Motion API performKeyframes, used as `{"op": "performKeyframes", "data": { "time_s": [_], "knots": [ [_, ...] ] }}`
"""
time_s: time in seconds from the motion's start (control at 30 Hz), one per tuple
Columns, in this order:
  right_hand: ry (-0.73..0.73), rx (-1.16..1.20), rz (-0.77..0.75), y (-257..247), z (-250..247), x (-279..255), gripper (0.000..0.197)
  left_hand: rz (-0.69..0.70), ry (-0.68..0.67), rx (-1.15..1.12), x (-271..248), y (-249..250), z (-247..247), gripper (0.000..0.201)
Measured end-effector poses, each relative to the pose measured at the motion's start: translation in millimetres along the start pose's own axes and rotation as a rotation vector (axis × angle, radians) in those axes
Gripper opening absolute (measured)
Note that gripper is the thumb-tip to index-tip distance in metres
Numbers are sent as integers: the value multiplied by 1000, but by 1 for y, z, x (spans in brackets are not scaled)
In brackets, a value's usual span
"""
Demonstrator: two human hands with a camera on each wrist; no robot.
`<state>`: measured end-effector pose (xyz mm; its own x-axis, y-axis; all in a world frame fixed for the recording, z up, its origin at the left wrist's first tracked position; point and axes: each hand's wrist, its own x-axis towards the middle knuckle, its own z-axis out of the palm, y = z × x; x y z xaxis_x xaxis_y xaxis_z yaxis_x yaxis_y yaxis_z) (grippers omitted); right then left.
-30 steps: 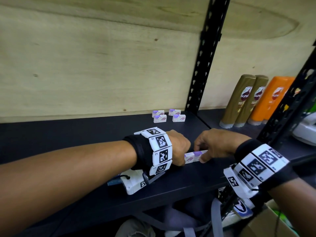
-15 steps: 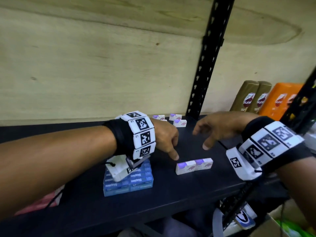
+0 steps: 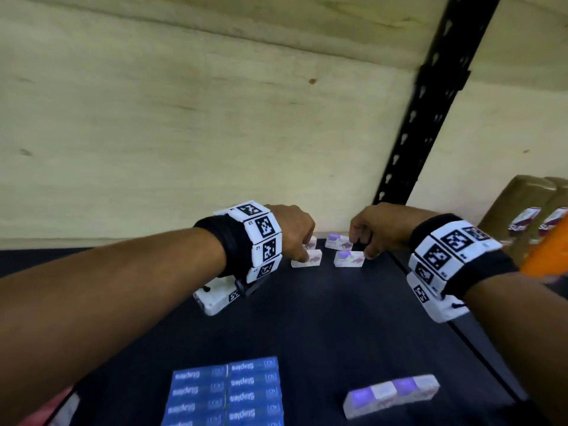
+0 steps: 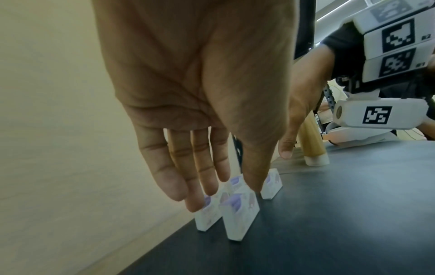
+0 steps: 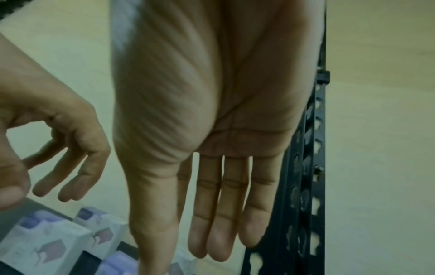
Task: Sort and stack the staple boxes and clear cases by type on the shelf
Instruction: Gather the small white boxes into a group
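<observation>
Four small clear cases with purple inserts stand in a cluster at the back of the dark shelf. My left hand reaches down onto the front-left case, its straight fingers and thumb either side of that case. My right hand hovers by the front-right case, fingers straight and holding nothing. Two more clear cases lie end to end near the front. A stack of blue staple boxes sits at the front left.
A black perforated upright rises at the back right of the cases. Brown bottles and an orange one stand beyond it. A plywood wall closes the back.
Both hands let go of the pair of clear cases at the front and moved to the back of the shelf, onto the cluster of cases there.
</observation>
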<state>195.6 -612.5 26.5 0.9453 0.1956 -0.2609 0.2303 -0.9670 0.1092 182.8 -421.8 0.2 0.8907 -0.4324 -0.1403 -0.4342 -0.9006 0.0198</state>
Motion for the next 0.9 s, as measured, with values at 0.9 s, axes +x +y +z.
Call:
{"op": "performKeyframes", "data": {
  "time_s": [0.9],
  "knots": [
    [-107,-56,-12,-14,28,-92,20,151,-132,-30,-70,57,15,19]
  ]
}}
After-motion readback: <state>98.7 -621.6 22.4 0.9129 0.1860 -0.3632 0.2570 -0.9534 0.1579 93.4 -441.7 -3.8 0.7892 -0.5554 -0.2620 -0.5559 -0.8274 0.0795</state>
